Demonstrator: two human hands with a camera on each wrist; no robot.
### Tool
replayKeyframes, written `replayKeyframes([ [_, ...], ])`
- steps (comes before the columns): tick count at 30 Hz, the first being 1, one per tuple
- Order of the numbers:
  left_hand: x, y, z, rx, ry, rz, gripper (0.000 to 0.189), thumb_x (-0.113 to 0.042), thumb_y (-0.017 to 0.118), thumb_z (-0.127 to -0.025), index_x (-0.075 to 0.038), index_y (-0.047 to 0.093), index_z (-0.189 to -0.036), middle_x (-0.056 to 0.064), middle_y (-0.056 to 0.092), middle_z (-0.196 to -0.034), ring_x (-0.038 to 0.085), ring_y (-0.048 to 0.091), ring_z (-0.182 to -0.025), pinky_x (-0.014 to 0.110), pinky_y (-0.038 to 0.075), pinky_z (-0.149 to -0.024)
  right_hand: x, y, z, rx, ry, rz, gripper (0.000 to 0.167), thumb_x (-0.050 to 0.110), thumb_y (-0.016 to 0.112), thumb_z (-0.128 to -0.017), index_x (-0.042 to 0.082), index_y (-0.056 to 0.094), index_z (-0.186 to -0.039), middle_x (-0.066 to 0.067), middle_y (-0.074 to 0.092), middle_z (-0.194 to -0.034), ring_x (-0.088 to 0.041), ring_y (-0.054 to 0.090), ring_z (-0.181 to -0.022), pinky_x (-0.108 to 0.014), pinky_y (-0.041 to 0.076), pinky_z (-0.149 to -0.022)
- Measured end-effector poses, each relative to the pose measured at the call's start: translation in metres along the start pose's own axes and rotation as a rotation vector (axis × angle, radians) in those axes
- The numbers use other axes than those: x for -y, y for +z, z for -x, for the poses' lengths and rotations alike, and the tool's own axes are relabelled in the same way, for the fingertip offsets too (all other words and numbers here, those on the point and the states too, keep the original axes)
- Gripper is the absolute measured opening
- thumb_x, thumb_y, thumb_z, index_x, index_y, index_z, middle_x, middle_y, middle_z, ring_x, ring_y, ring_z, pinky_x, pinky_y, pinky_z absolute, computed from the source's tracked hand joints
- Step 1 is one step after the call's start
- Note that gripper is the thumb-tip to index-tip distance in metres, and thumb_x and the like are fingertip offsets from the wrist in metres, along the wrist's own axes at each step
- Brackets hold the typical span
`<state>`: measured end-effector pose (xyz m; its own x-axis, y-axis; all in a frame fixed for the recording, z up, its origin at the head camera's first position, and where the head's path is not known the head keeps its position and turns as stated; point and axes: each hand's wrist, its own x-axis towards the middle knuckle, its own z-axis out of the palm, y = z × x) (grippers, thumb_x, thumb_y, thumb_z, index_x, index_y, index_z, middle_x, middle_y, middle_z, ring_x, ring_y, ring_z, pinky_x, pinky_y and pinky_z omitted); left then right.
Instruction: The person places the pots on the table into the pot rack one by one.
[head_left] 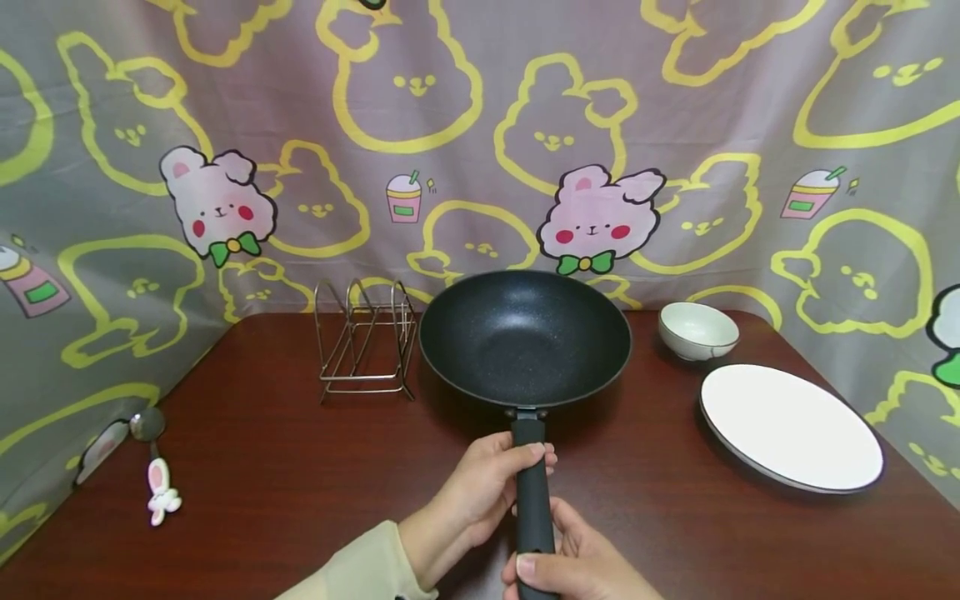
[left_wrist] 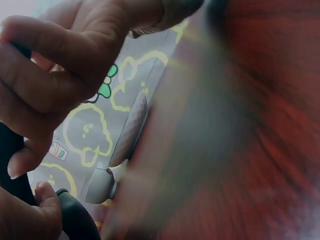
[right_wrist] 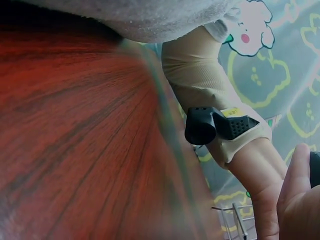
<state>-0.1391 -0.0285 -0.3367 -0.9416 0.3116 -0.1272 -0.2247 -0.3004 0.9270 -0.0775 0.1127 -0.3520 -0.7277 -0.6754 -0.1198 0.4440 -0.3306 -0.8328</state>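
Both hands grasp the long black handle (head_left: 533, 487) of a deep dark frying pan (head_left: 525, 342). The left hand (head_left: 483, 482) holds it partway along, its thumb laid across the top; the right hand (head_left: 581, 562) grips nearer the end, with the thumb pressed on top. The pan is at the middle of the scene, its wide bowl-shaped body pointing away from the person and its speckled inside facing up. Whether its base touches the reddish-brown wooden table (head_left: 285, 467) cannot be told.

Just left of the pan stands a wire rack (head_left: 363, 378) with upright loops. To the right, near the back edge of the table, sits a small pale bowl (head_left: 696, 333); closer and further right is a large white plate (head_left: 791, 429) with a dark rim. Well apart, near the left edge, lies a metal spoon (head_left: 158, 477) with a white rabbit-shaped handle, its scoop toward the back.

Behind everything hangs a grey cloth (head_left: 450, 208) printed with yellow animal outlines, pink-cheeked rabbits and drink cups. A cream sleeve (head_left: 363, 562) covers the left forearm, and the right wrist view shows a black device (right_wrist: 205, 127) on it.
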Motion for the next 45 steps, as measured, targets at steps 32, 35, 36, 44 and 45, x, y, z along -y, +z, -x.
replayKeyframes([
  [32,-0.005,-0.001,0.006,0.135,0.127,0.011,0.036,-0.010,0.056,-0.087,0.012,0.048,-0.115,0.009,0.065,-0.096,0.015,0.064,-0.092,0.032,0.048,-0.091,0.005,0.006,0.007,-0.065,0.023,0.046,0.065,0.009,0.057,-0.088,-0.001,0.014,-0.135,-0.013,0.066,-0.098,-0.017,0.066,-0.081,-0.029,0.053,-0.076],
  [35,-0.008,0.001,0.006,0.147,0.137,0.014,0.036,-0.009,0.056,-0.087,0.013,0.048,-0.115,0.008,0.065,-0.097,0.015,0.064,-0.091,0.032,0.048,-0.091,0.009,0.007,0.009,-0.059,0.021,0.039,0.067,0.009,0.056,-0.089,-0.001,0.010,-0.137,-0.013,0.065,-0.100,-0.018,0.066,-0.083,-0.031,0.053,-0.078],
  [36,-0.009,0.002,0.006,0.148,0.140,0.015,0.036,-0.009,0.056,-0.088,0.013,0.048,-0.115,0.008,0.065,-0.097,0.015,0.064,-0.091,0.031,0.048,-0.091,0.010,0.008,0.009,-0.055,0.020,0.036,0.068,0.009,0.056,-0.089,-0.001,0.009,-0.137,-0.014,0.065,-0.101,-0.018,0.066,-0.084,-0.031,0.053,-0.079],
  [44,-0.016,0.000,0.007,0.152,0.159,0.001,0.035,-0.007,0.056,-0.088,0.013,0.047,-0.115,0.010,0.064,-0.099,0.014,0.064,-0.090,0.031,0.048,-0.091,0.010,0.010,0.007,-0.052,0.000,0.047,0.065,0.008,0.056,-0.089,0.000,0.012,-0.136,-0.014,0.064,-0.100,-0.018,0.066,-0.083,-0.030,0.054,-0.077],
  [45,-0.016,0.000,0.008,0.156,0.158,-0.002,0.035,-0.007,0.056,-0.088,0.013,0.047,-0.115,0.010,0.064,-0.098,0.013,0.064,-0.090,0.030,0.048,-0.090,0.008,0.010,0.007,-0.046,-0.009,0.052,0.065,0.007,0.056,-0.089,-0.001,0.012,-0.136,-0.014,0.065,-0.099,-0.018,0.066,-0.082,-0.028,0.054,-0.075],
])
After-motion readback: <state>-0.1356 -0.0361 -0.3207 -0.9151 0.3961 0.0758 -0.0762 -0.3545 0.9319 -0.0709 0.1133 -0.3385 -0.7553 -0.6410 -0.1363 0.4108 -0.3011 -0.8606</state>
